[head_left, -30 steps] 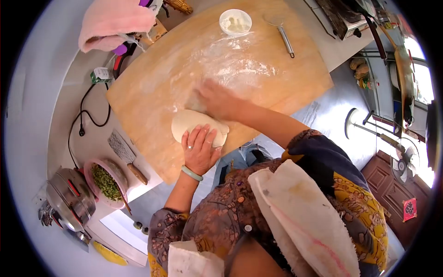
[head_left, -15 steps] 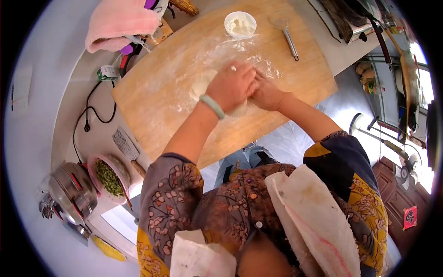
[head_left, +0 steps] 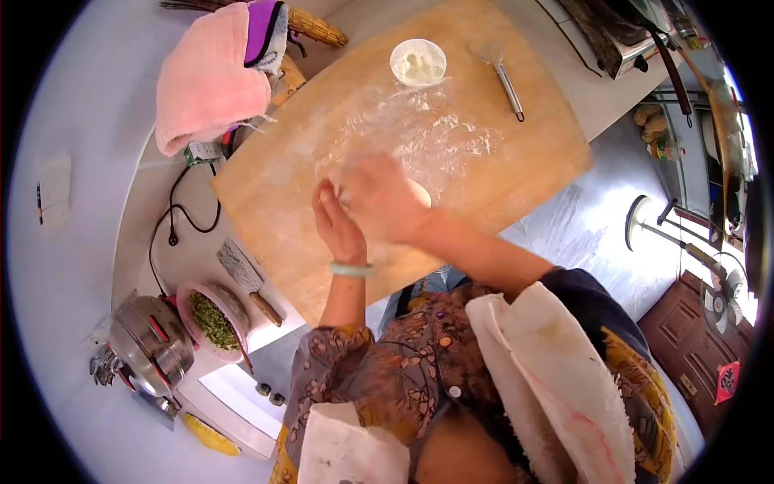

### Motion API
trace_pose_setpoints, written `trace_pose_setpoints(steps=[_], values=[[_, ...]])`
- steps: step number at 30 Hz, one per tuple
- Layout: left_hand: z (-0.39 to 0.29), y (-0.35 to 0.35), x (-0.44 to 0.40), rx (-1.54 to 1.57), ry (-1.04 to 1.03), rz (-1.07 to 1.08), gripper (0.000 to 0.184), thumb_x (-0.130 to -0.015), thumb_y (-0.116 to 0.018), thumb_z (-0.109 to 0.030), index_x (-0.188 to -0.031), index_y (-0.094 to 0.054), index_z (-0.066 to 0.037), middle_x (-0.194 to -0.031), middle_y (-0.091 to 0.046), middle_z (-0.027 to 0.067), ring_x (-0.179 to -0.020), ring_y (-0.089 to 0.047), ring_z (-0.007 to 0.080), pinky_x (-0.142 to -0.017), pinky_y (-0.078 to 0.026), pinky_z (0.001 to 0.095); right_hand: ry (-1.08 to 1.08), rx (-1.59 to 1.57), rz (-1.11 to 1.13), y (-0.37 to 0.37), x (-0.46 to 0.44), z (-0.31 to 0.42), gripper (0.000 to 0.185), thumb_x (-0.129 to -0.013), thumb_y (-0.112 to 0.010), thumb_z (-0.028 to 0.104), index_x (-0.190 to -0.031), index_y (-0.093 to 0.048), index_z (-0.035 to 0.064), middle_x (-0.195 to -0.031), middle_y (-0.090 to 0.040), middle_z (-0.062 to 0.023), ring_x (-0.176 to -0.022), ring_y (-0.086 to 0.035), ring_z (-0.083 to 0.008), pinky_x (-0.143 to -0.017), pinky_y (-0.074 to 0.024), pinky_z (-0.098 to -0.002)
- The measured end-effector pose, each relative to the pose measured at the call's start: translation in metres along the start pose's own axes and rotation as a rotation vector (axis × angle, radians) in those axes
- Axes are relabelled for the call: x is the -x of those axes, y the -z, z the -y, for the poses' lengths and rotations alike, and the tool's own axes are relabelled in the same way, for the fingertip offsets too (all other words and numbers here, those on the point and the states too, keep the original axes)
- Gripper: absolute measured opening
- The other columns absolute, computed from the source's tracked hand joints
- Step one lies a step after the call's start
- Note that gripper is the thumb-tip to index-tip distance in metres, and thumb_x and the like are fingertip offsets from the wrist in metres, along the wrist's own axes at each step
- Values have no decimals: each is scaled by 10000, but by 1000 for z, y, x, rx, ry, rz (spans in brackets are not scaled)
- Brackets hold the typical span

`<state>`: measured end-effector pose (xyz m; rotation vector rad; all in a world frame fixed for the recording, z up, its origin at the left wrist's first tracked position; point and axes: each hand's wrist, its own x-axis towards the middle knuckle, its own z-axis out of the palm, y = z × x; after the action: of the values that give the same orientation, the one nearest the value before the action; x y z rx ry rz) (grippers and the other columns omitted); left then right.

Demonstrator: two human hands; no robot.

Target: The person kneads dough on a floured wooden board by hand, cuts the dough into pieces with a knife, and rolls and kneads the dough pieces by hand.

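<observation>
My left hand [head_left: 340, 227], with a pale green bangle on its wrist, is raised at the near left of the floured wooden board [head_left: 516, 161]. Its fingers are stretched out and it appears to hold nothing. Close beside it, my right hand [head_left: 377, 194] is smeared by motion, so its fingers cannot be read. Whether the palms touch is unclear. A pale piece of dough [head_left: 420, 192] lies on the board, partly covered by my right hand and wrist. Loose flour [head_left: 439, 149] is spread beyond the hands.
A white bowl of flour [head_left: 419, 63] and a whisk [head_left: 509, 87] lie at the board's far side. To the left are a pink towel [head_left: 201, 81], a cleaver [head_left: 239, 268], a bowl of chopped greens [head_left: 213, 320] and a metal pot [head_left: 151, 343]. A stove [head_left: 617, 40] stands far right.
My hands were together over the dough in the middle of the board. Both have moved left and come up off it, with the right now in front. The view has shifted slightly.
</observation>
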<state>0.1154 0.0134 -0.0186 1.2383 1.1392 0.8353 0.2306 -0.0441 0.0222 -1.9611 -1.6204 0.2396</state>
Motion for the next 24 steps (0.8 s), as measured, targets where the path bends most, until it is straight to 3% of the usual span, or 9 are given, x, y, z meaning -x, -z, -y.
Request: trace_pose_setpoints(steps=[3, 6, 9, 13, 18, 20, 23, 24], values=[[9, 22, 23, 397, 449, -22, 480, -1058, -450, -372, -1371, -491, -10, -1324, -555, 130, -1223, -536, 236, -1052, -427, 372, 67, 113, -27, -29, 1, 6, 415, -829, -683, 336, -1154, -659, 80, -1254, -592, -181, -1270, -493, -387, -1073, -364, -571], [1, 19, 29, 546, 475, -66, 478, -1049, -475, -356, -1394, -473, -25, -1325, -556, 127, -1228, -531, 227, -1062, -426, 387, 88, 147, 57, -25, -3, -22, 449, -810, -692, 394, -1139, -663, 90, -1248, -592, -166, -1272, -490, -368, -1080, -345, -580], [-11, 9, 13, 361, 386, -18, 457, -1029, -524, -318, -1379, -487, -27, -1187, -580, 55, -1091, -554, 178, -1010, -429, 339, 99, 11, 56, -12, -24, -54, 446, -785, -714, 452, -1092, -670, 130, -1209, -607, -126, -1230, -520, -350, -1066, -364, -544], [-8, 1, -5, 248, 457, 139, 476, -1031, -512, -320, -1407, -460, -33, -1308, -576, 104, -1168, -569, 223, -1030, -441, 382, 72, -10, 139, -11, -43, -92, 453, -810, -698, 503, -1111, -682, 165, -1093, -630, -83, -1105, -566, -339, -981, -407, -517], [-25, -20, -20, 292, 627, 193, 408, -1024, -523, -347, -1288, -546, -37, -1211, -615, 73, -1089, -589, 200, -967, -461, 370, -24, 80, 167, -13, -59, -105, 520, -841, -670, 559, -1144, -673, 137, -1156, -628, -122, -1150, -553, -354, -1002, -423, -485], [-32, -27, -31, 228, 599, 233, 377, -1013, -551, -340, -1243, -568, -42, -1156, -630, 60, -1038, -598, 191, -931, -473, 365, -41, 91, 121, -21, -58, -111, 528, -847, -665, 559, -1153, -669, 129, -1172, -625, -136, -1160, -551, -361, -1019, -421, -480], [-30, -40, -54, -5, 516, 299, 357, -987, -606, -325, -1180, -607, -24, -1078, -652, 72, -925, -618, 176, -828, -510, 335, -4, -132, 228, -7, -59, -118, 536, -886, -614, 552, -1170, -655, 99, -1234, -620, -149, -1146, -569, -356, -1039, -419, -457], [-29, -37, -58, -110, 481, 315, 356, -976, -627, -319, -1160, -621, -14, -1052, -659, 81, -881, -626, 171, -786, -526, 321, -78, -249, 300, 0, -62, -121, 550, -897, -593, 557, -1179, -652, 89, -1256, -614, -152, -1144, -574, -354, -1043, -419, -451]])
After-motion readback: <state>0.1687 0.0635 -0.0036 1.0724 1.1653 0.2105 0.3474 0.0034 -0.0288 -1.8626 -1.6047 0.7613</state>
